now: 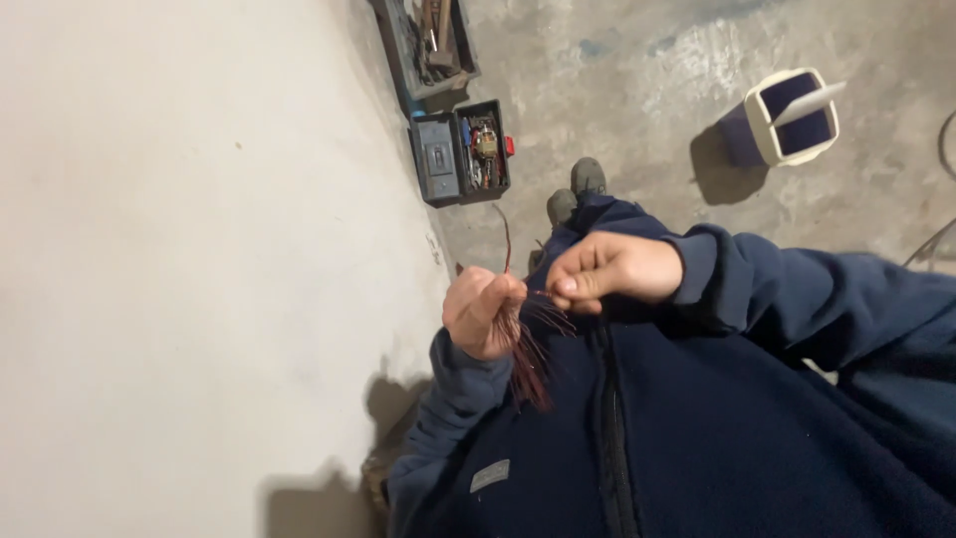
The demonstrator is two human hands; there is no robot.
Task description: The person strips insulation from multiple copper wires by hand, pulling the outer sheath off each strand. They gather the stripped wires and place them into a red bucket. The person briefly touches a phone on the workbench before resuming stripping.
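The two hands are close together in front of the dark blue jacket (697, 438), and the jacket blocks the way toward the body. A bunch of thin red wires (528, 354) fills the small gap between the left hand (481, 314) and the right hand (607, 271). The pale wall (179, 249) stands just beside the left hand, so there is little room there. An open tool box (460, 151) and a white bucket (792, 118) sit on the floor (637, 90), well apart, with bare floor between them.
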